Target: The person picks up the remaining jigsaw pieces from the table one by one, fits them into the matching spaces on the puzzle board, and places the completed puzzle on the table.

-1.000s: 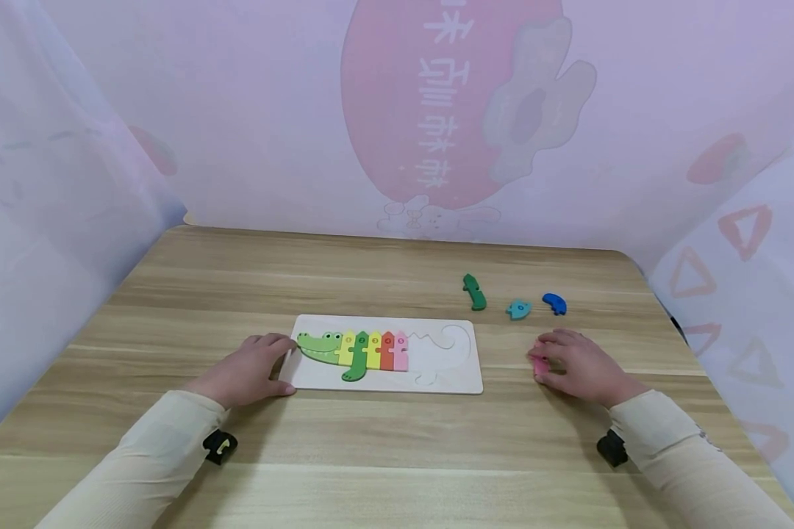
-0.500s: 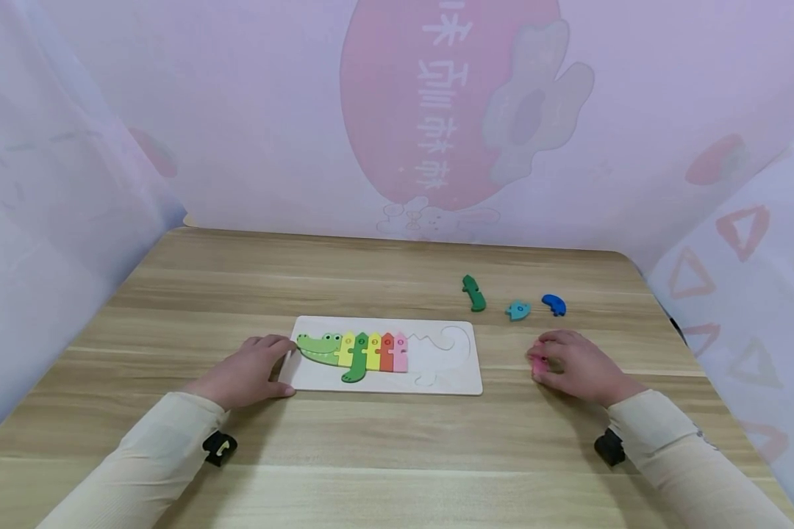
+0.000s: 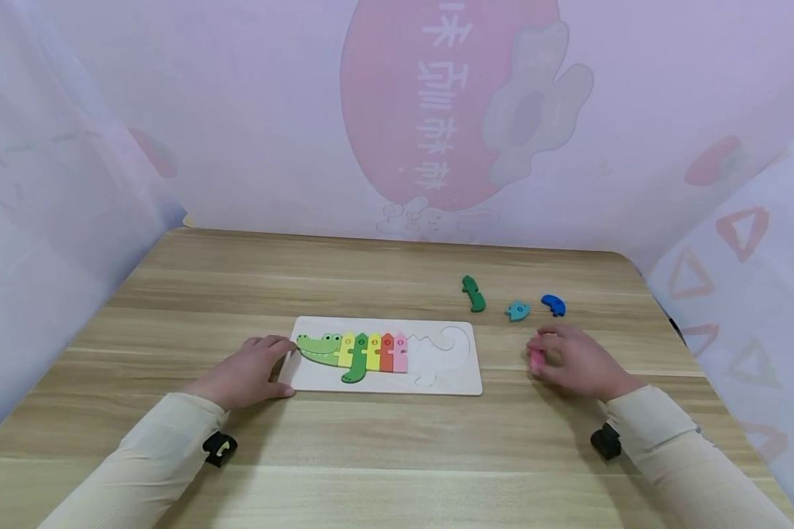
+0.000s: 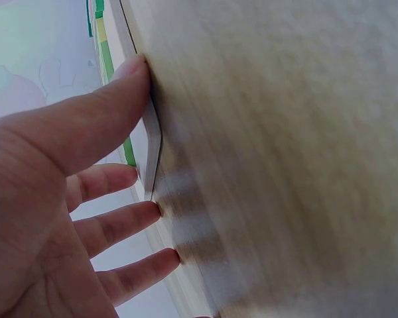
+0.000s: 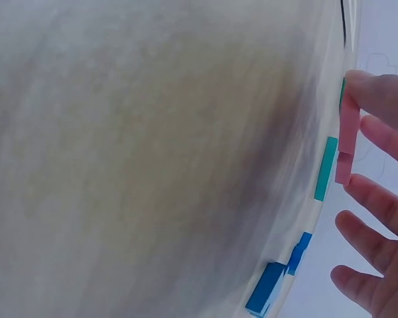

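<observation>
On the table lies a white puzzle board [image 3: 446,378] with a crocodile outline. A green crocodile head [image 3: 319,347] and several coloured, numbered body pieces sit side by side on its left part. My left hand [image 3: 243,372] rests at the board's left end, its thumb [image 4: 123,83] and fingertips touching the edge, fingers fairly straight. To the right of the board, my right hand [image 3: 578,361] pinches a pink puzzle piece [image 3: 536,356] between thumb and fingers. In the right wrist view the pink piece [image 5: 345,136] appears held on edge, raised off the table; the other fingers are loosely spread.
Three loose pieces lie beyond my right hand: a dark green leg-shaped one [image 3: 474,294], a teal one [image 3: 518,311] and a curved blue one [image 3: 553,305]. A wood-grain table [image 3: 397,470] carries everything. Pale printed curtains [image 3: 271,110] enclose its back and sides.
My right hand has lifted slightly with the pink piece in its pinch. The left hand, the board and the loose pieces stay where they were.
</observation>
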Tool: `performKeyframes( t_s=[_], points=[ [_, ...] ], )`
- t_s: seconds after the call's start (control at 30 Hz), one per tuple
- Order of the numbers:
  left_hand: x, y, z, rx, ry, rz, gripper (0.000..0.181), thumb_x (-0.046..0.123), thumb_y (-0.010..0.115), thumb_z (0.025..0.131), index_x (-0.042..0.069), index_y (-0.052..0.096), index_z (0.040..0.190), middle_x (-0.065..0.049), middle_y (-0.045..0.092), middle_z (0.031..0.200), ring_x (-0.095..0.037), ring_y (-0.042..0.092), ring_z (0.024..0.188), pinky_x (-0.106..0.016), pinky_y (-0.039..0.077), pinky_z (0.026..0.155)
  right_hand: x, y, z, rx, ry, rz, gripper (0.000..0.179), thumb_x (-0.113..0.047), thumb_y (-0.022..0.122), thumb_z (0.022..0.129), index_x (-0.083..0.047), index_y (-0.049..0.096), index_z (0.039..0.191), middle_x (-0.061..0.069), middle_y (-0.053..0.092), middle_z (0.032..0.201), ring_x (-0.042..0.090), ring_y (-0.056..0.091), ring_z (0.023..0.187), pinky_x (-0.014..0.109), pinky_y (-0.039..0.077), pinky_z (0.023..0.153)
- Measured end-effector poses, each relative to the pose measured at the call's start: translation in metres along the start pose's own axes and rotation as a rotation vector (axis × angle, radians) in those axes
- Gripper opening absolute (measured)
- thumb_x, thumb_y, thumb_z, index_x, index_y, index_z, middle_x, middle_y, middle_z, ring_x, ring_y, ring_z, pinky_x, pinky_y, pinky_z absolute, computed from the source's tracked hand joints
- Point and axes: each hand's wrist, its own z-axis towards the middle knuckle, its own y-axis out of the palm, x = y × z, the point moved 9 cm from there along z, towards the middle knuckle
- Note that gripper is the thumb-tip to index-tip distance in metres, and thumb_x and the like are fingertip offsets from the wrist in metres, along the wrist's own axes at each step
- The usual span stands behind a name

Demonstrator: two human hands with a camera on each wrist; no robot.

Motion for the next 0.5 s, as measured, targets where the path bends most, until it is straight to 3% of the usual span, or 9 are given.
performKeyframes(
  t_s=[0.5],
  points=[
    [0.0000, -0.0010, -0.0010, 0.009, 0.006, 0.003, 0.065, 0.031, 0.080, 0.079, -0.002, 0.054, 0.129, -0.025, 0.051, 0.132, -0.048, 0.046, 0.119, -0.057, 0.040, 0.099, -0.0063, -0.0063, 0.0043, 0.014, 0.000, 0.025, 0.029, -0.021, 0.078, 0.080, -0.010, 0.072, 0.107, 0.020, 0.057, 0.126, 0.040, 0.051, 0.116, 0.056, 0.045, 0.095]
  ],
)
